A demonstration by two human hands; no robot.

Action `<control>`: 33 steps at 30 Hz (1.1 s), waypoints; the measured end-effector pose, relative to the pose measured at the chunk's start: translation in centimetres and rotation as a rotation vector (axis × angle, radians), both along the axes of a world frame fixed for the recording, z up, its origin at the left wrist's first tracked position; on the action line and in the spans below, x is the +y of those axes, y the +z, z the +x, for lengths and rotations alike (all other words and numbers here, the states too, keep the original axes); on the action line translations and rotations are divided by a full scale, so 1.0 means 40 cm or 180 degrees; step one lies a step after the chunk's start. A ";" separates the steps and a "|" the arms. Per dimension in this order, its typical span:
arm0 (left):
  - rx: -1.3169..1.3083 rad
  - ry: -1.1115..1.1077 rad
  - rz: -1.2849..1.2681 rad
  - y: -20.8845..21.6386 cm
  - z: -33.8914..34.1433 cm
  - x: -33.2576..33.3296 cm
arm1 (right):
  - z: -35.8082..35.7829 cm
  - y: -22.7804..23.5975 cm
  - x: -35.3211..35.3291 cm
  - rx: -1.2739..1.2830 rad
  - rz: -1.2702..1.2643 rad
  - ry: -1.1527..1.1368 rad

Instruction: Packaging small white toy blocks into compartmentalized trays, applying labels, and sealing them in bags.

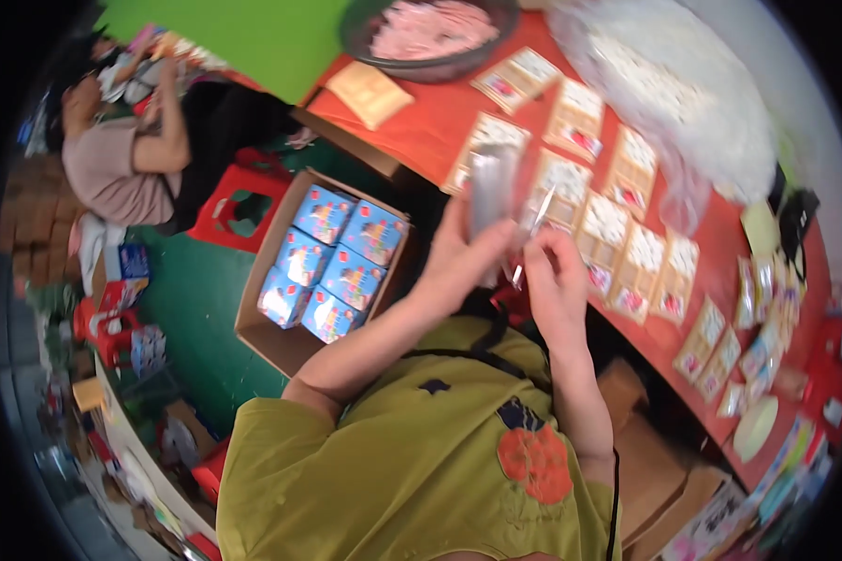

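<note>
My left hand (458, 257) is closed around a stack of shiny silvery packets (489, 192), blurred by motion, held upright over the table's near edge. Beside it, the fingers of my right hand (557, 266) are pinched at a thin, glossy strip or packet (535, 217); its exact kind is unclear. Just beyond both hands, several wooden-coloured compartment trays (601, 234) with white pieces and a pink-red patch lie in rows on the red tabletop (421, 131).
A dark basin (354, 42) of pink pieces and a large clear bag (683, 93) of white pieces stand at the back. An open carton (243, 313) of blue boxes (372, 232) sits on the floor at left. Another person (112, 173) sits near a red stool (225, 210).
</note>
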State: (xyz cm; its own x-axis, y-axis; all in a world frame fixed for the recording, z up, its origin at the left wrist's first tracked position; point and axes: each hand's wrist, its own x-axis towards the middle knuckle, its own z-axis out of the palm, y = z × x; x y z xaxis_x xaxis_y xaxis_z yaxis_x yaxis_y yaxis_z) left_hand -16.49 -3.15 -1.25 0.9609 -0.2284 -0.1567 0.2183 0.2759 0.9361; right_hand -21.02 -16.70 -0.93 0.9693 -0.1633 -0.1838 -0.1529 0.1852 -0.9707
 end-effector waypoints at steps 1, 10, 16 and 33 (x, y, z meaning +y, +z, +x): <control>0.0235 -0.0084 -0.0066 -0.002 0.000 0.001 | -0.005 -0.007 -0.003 0.0025 0.0099 -0.0125; 0.0576 -0.0479 -0.0698 -0.025 0.008 -0.023 | 0.014 -0.036 -0.140 0.0127 0.0167 -0.0834; 0.0163 0.0032 0.0290 -0.021 0.002 -0.040 | 0.047 -0.038 -0.174 0.0781 -0.0219 -0.0876; 0.0656 -0.1006 -0.0518 -0.023 0.090 -0.122 | 0.048 -0.020 -0.137 0.0987 -0.1006 -0.0677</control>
